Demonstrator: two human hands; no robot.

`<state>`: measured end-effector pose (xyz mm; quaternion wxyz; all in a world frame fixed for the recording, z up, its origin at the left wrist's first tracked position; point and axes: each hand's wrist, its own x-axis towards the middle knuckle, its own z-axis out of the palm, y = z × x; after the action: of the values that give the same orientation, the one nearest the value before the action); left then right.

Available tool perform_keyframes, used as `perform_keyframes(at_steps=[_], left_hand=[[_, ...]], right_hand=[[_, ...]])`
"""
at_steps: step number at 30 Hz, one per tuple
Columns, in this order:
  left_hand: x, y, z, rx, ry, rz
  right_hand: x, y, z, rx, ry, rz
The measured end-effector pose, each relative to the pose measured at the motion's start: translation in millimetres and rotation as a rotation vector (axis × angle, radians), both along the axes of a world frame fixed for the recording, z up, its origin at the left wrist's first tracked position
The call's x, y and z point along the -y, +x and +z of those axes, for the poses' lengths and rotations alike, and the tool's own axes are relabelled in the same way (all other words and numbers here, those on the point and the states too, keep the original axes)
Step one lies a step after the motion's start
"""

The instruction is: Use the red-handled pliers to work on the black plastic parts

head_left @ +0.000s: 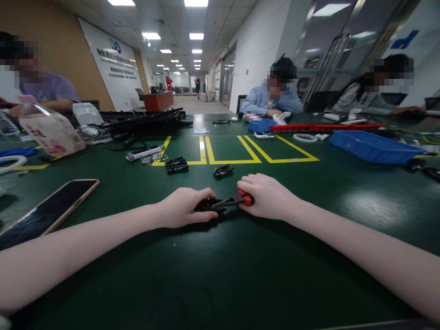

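Dark green table [220, 275], glossy, marked with yellow tape outlines [233, 156] toward its far half. Right hand [266, 197]: fingers clenched round the red-handled pliers [233, 200], whose dark jaws point left. Left hand [184, 207]: fingers closed on a small black part [206, 205], pressed to the table at the pliers' tip; both lie near the table's middle, straight ahead of the person. Loose black parts: one [222, 171] just beyond the hands, another cluster [176, 165] to its left, beside a white strip-shaped piece [146, 152]. Smartphone [48, 211], screen dark, lying flat at the left, well apart from the hands. Blue tray [373, 147] at far right; clear plastic bag [51, 133] at far left. Other people sit at the table's far edge and left side, hands at their own work.
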<state>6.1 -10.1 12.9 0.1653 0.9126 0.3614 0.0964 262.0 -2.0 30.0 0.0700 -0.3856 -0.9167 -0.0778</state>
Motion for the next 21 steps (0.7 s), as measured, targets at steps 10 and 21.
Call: perform_keyframes(at_steps=[10,21], left_hand=[[-0.1,0.1,0.9,0.000,0.006,-0.011],[-1.7,0.6,0.8,-0.039,0.044,-0.014]], right_hand=[[-0.5,2.0,0.0,0.009,-0.001,0.004],[0.9,-3.6,0.7,0.019,0.017,0.015]])
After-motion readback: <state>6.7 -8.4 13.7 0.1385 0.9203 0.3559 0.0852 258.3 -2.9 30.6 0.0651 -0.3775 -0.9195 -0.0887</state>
